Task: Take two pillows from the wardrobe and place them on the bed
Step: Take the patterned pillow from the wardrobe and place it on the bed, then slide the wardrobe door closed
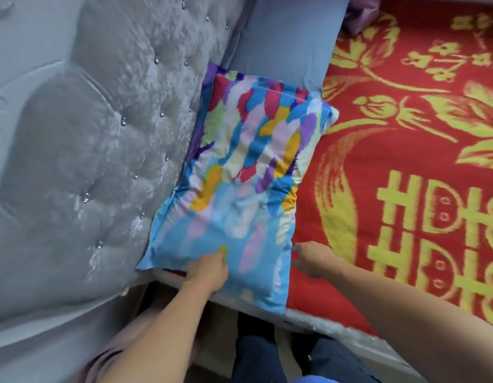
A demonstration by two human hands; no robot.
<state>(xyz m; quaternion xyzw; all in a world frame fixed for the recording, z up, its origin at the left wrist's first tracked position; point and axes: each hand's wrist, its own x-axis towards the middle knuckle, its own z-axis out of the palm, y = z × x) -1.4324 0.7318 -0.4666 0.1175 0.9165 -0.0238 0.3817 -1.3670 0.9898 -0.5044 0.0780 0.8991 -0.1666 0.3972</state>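
Multicoloured pillow (240,175) lies against the headboard (87,134), its 6 o'clock end overhanging the bed (405,161) edge; left hand (209,268) pinches its fabric, right hand (313,259), loosely open, holds nothing; release risks sliding off.

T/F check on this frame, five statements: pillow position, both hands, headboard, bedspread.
1. The multicoloured pillow lies against the grey tufted headboard. True.
2. The left hand rests on the pillow's near end. True.
3. The right hand is clamped around a second pillow. False: it is at the near right edge of the same pillow, over the bedspread.
4. The bedspread is plain white. False: red with a yellow pattern.
5. A blue pillow lies beyond the multicoloured one. True.
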